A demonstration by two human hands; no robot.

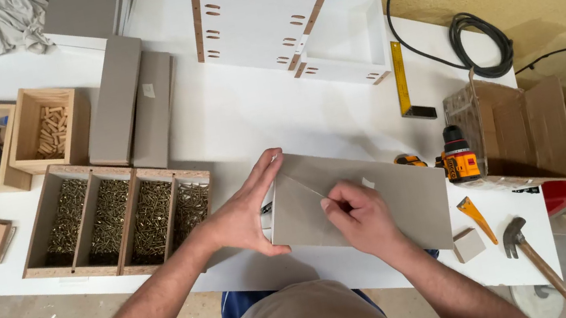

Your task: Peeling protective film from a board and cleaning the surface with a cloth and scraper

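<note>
Head view down onto a white table (pixel 229 114). At far left sit a dowel box (pixel 49 129) and a four-part screw tray (pixel 120 223). Next, the left hand (pixel 246 216) lies open, fingers flat against the left edge of a grey panel (pixel 391 198) near the table's front edge. The right hand (pixel 359 215) pinches a thin film on the panel. Further right lie a drill (pixel 457 155) and hammer (pixel 537 258).
</note>
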